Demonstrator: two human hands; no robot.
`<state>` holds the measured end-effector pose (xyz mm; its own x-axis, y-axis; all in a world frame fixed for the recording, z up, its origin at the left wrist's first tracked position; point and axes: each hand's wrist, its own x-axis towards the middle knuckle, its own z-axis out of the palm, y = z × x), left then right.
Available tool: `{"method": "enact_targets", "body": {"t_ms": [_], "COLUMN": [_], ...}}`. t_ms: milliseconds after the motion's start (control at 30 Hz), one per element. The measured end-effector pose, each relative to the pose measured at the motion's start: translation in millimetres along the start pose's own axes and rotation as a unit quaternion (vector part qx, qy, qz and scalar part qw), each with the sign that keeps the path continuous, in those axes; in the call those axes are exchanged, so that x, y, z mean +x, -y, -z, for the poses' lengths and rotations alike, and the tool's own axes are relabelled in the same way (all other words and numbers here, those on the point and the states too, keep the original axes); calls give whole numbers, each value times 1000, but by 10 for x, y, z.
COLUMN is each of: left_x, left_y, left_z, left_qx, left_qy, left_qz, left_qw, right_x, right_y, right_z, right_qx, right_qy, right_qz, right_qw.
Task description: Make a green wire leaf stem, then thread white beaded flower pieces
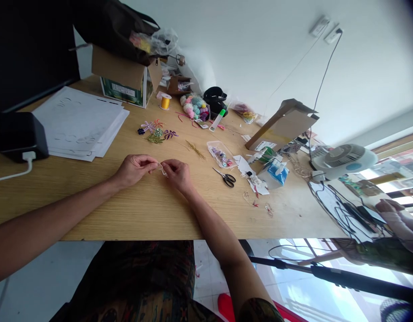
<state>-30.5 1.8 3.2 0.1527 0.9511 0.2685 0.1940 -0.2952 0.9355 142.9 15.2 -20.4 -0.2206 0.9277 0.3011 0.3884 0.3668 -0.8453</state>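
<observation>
A thin pale cord (163, 171) runs between my two hands just above the wooden table. My left hand (136, 170) pinches one part of it between thumb and fingertips. Close beside it, my right hand (178, 175) pinches another part, and a small loop hangs by its fingertips. Beyond my hands lie several small knotted-cord flowers, among them a purple one (170, 133) and a green one (157, 132). To the right are a bundle of thin golden-brown strands (195, 150), black-handled scissors (228, 180) and a clear tray of beads (222, 155).
Paper sheets (82, 127) and a black box-shaped device (21, 136) are at the left. Farther back stand an open carton (125, 80), a yellow thread spool (165, 102) and a bag of pompoms (194, 107). A white fan (343, 160) and another person's hand (389, 206) are at the right.
</observation>
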Motion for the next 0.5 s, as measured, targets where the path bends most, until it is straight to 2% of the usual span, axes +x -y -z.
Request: {"method": "enact_targets", "body": {"t_ms": [133, 267, 400, 500], "left_x": [22, 32, 38, 48], "left_y": [-26, -15, 18, 67], "left_z": [5, -11, -7, 17], "left_qx": [-101, -165, -149, -77], "left_qy": [-65, -90, -100, -96], "left_qz": [70, 121, 120, 90], "left_qw": [990, 975, 977, 988], "right_x": [-43, -69, -79, -85], "right_y": [67, 119, 141, 170], "right_z": [-40, -62, -73, -57], "right_qx": [-20, -45, -79, -93], "right_qy": [31, 58, 73, 60], "right_qz": [39, 77, 104, 122], "right_qw": [999, 994, 989, 986]}}
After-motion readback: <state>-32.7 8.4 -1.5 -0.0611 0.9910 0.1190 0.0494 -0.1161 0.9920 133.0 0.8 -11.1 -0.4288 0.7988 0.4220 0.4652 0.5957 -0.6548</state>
